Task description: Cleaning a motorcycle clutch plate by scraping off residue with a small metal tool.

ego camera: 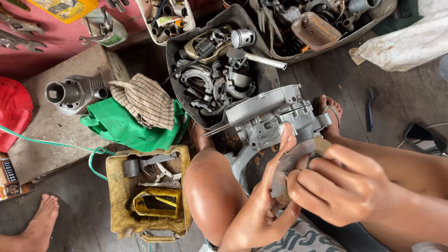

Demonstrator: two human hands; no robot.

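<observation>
Head view. Both hands hold a curved grey brake shoe (298, 156) above the person's lap, in front of a silver engine casing (273, 116) that rests between the knees. The left hand (263, 205) cups the shoe from below, fingers extended along its inner face; the right hand (343, 186) pinches its outer edge between thumb and fingertips. Behind lie a black tray of metal parts (217, 77), a green cloth (126, 126) and a yellow container of tools (149, 191).
</observation>
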